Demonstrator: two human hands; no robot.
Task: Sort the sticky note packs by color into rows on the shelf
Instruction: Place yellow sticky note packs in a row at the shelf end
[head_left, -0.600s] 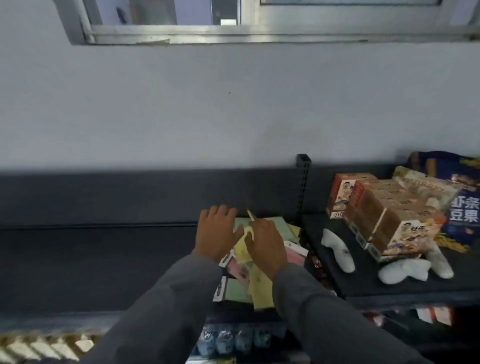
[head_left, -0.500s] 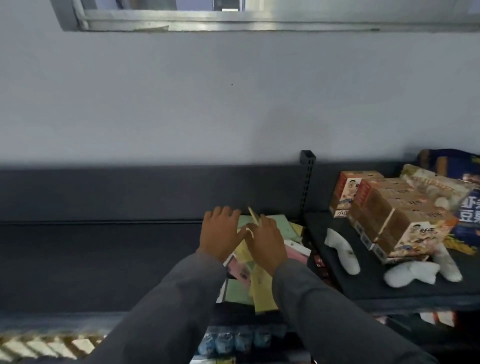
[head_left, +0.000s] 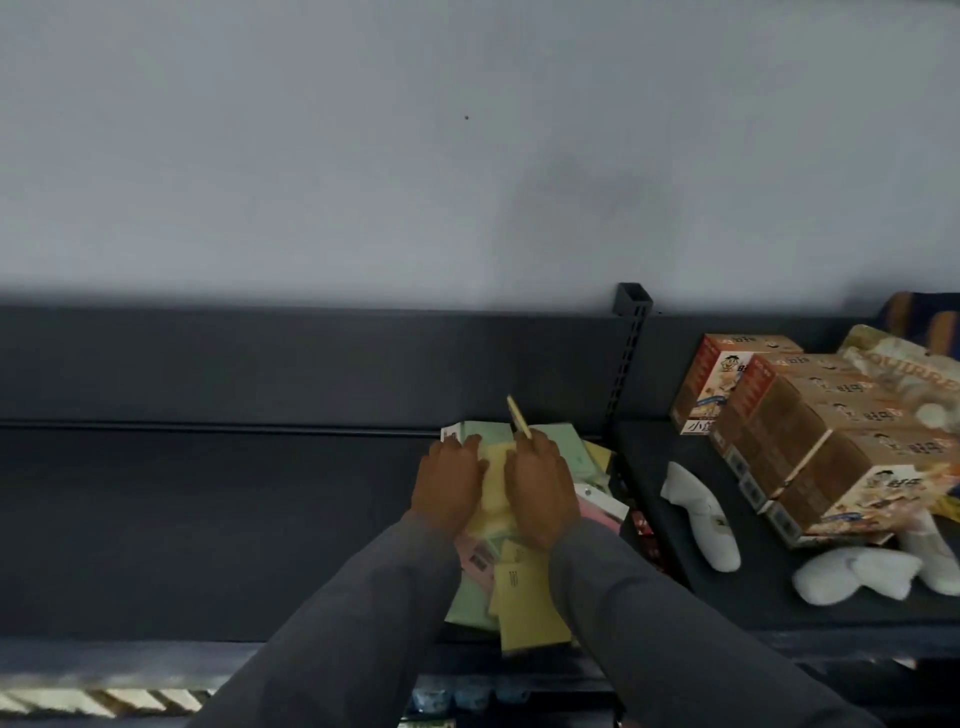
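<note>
While the sticky note packs (head_left: 511, 525) sit in one mixed heap at the right end of the dark shelf (head_left: 208, 519), sorting looks barely begun, as far as I can judge.

Head view, the only one:
- Heap = green, yellow & pink packs overlapping at odd angles, no rows visible anywhere. A yellow pack (head_left: 527, 608) hangs near the front lip; green ones lie at the back & under the left sleeve.
- Left hand (head_left: 451, 486): palm down, fingers curled, pressing on top of the heap. Can't tell if it grips a pack or just steadies the pile.
- Right hand (head_left: 540, 488): also on the heap, fingers pinching a thin yellow pack (head_left: 518, 423) that stands up on edge, tilted, above the pile. Holding that one.
- Shelf to the left of the heap is bare, so that's prob. where rows would go.
- Next bay, right of the upright post (head_left: 626, 358): snack boxes (head_left: 795, 441) & white socks (head_left: 698, 517), well apart from the packs, not part of the job.

Done: nothing laid out yet. Left: split all 3 colours, line each up in a row.
</note>
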